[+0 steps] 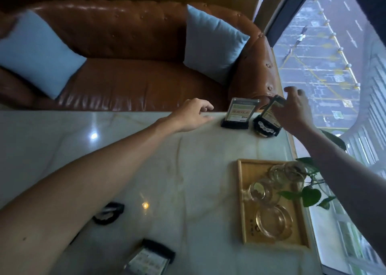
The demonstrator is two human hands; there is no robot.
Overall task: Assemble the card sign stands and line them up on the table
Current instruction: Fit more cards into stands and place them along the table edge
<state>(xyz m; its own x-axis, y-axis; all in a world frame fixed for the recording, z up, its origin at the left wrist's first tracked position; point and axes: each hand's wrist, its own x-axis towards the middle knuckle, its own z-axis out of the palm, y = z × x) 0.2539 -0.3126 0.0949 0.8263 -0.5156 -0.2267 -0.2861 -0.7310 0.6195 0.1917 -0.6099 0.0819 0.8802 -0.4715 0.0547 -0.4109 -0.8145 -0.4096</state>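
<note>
Two card sign stands are at the far edge of the white marble table [146, 159]. The left stand [237, 115] is upright on its black base with a clear card holder. My right hand [294, 109] grips the top of the right stand [266, 121], which tilts on its black base. My left hand [191, 116] hovers at the table's far edge, left of the stands, fingers apart and holding nothing. Near me lie a black base [109, 213] and another stand on its back [149, 259].
A wooden tray [244, 201] with several glass cups and an ashtray sits at the right side. A green plant [311, 193] leans over it. Beyond the table is a brown leather sofa [129, 80] with two blue cushions. A window runs along the right.
</note>
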